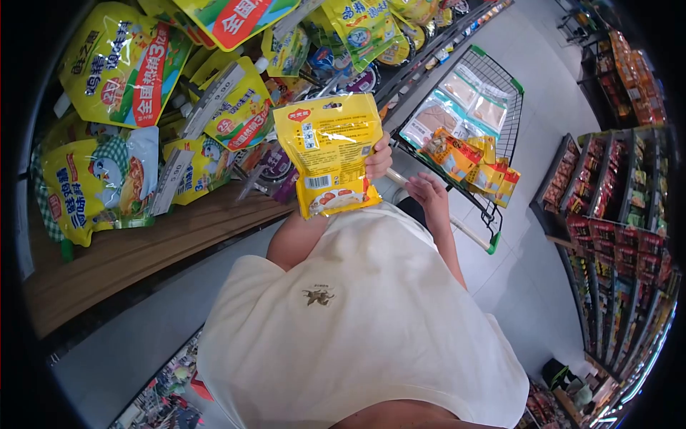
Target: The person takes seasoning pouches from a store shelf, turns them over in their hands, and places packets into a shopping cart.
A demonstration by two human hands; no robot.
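My left hand holds up a yellow packet, its fingers wrapped round the right edge and the forearm partly behind it. The packet's printed back, with a barcode and a picture near the bottom, faces the camera. To the right, my right hand is beside the handle of a shopping cart, fingers loosely bent and apart, with nothing visible in it. Inside the cart, pale flat packages lie beyond several orange and yellow packets.
At the left, yellow and green bags hang with price tags above a wooden shelf. Stocked shelves stand on the right, across the grey floor. The cart is close to the left display.
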